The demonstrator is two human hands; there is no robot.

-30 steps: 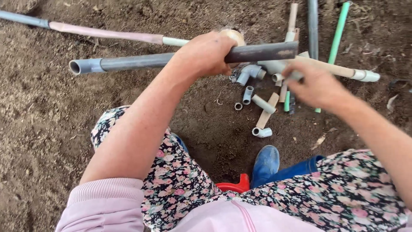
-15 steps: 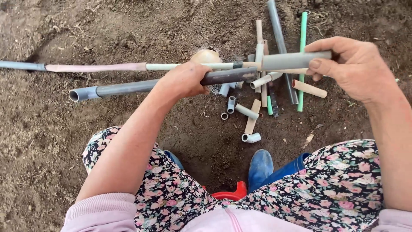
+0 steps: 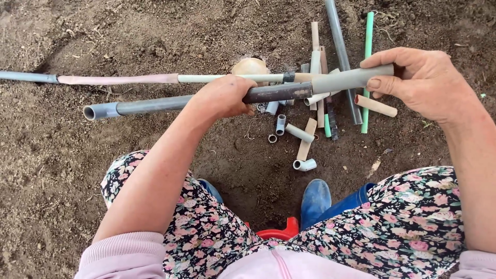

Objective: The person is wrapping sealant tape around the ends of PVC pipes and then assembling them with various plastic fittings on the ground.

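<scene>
My left grip [image 3: 223,96] clenched round long grey pipe [image 3: 155,105], held level above bare brown soil [image 3: 62,170]. Right grip [image 3: 421,82] pinching grey sleeve [image 3: 349,79] at pipe's right end. Pipe offcuts [image 3: 305,139] scattered on soil beyond.

The right hand [image 3: 421,82], which a second ago lies low over the scattered pipe pieces [image 3: 305,132] on the soil, now sits higher and holds a short grey sleeve [image 3: 351,78]. That sleeve now meets the dark end of the long pipe [image 3: 206,101], which the left hand [image 3: 222,95] grips nearer level than before.
</scene>
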